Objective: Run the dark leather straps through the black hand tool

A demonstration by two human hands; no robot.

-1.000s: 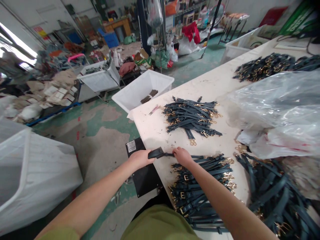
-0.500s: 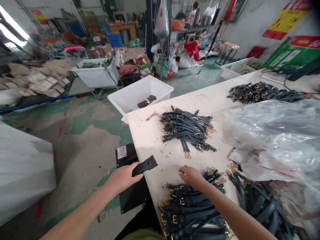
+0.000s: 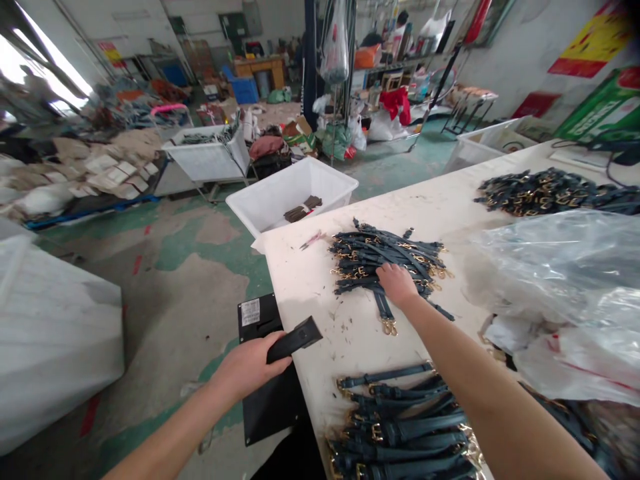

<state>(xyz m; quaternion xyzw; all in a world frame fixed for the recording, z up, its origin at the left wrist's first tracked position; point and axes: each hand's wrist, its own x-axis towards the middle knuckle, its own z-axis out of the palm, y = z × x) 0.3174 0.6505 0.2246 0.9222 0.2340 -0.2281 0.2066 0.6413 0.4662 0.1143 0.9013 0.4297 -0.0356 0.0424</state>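
Note:
My left hand (image 3: 253, 365) is closed around a black handheld tool (image 3: 295, 340) with a wide, flat end, held out over the table's left edge. My right hand (image 3: 397, 283) reaches onto a pile of dark blue-grey straps (image 3: 370, 243) with gold clasps and buckles. Its fingers are bent and pressed together on the straps, with the fingertips partly hidden. Two strap ends with gold hooks (image 3: 389, 327) stick out of this pile towards me. Nearer to me, a second group of buckled straps (image 3: 405, 427) lies in rows, partly behind my right forearm.
Small snips (image 3: 311, 241) lie near the white table's (image 3: 290, 273) far left corner. Another strap heap (image 3: 545, 190) is at the back right, beside clear plastic sheeting (image 3: 560, 267). A white bin (image 3: 250, 207) stands beyond the table, and a black panel (image 3: 270, 413) hangs left of it.
My right hand has moved forward from above the near straps onto the farther pile. My left hand keeps the black tool in about the same place. The view has shifted slightly.

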